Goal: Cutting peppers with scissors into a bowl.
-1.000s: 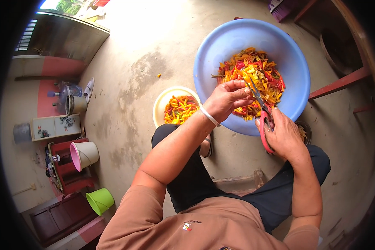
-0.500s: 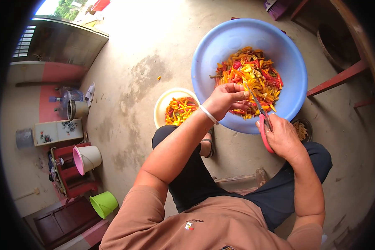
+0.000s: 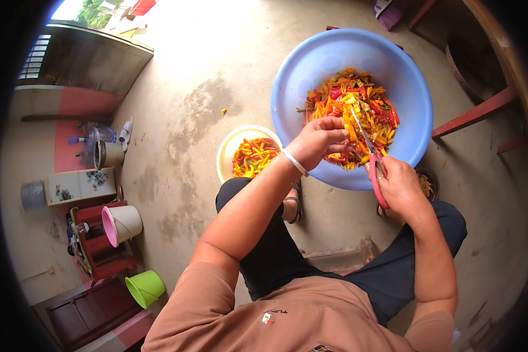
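Over a large blue basin, my left hand pinches a yellow chili pepper between thumb and fingers. My right hand grips red-handled scissors, whose blades point away from me and lie beside the pepper; whether they touch it is hard to tell. Below both hands, a heap of red, orange and yellow cut chili peppers fills the middle of the basin. To the left, a cream bowl holds red and yellow peppers. The tips of some left fingers are hidden.
Partly behind my right hand, a small metal bowl holds pale scraps. A wooden table leg slants in at the right. Along the left wall stand a pink-lined white bucket, a green bucket and slippers.
My right hand and the scissors have shifted slightly toward me and to the right. A yellow pepper now shows more plainly at my left fingertips; the left hand stays nearly in place.
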`<state>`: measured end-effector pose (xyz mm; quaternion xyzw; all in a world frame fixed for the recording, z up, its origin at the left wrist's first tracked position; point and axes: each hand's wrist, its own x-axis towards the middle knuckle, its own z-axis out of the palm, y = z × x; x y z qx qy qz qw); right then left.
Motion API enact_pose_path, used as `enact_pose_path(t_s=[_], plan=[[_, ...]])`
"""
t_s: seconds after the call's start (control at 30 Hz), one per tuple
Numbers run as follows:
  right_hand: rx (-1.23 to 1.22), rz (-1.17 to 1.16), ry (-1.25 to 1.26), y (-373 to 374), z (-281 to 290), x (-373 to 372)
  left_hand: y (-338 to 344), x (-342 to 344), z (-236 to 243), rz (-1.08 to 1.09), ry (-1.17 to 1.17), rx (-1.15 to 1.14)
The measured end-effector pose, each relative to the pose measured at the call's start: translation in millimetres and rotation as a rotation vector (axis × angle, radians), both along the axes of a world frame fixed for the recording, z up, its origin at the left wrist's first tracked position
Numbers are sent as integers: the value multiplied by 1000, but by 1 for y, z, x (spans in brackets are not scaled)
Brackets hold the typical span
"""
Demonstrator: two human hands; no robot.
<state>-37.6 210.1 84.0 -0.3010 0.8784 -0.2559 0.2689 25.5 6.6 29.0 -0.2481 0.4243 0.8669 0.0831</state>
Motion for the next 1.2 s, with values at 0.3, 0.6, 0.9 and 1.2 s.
enact_pose_path(t_s=[0.3, 0.6, 0.9, 1.2], plan=[[47, 17, -11, 4, 18, 5, 5, -4, 0, 231, 7, 176], [69, 46, 48, 7, 3, 0, 8, -8, 1, 206, 12, 136], [31, 74, -94, 6, 4, 2, 5, -5, -1, 218, -3, 128], [-36, 45, -276, 10, -2, 2, 0, -5, 0, 44, -49, 8]])
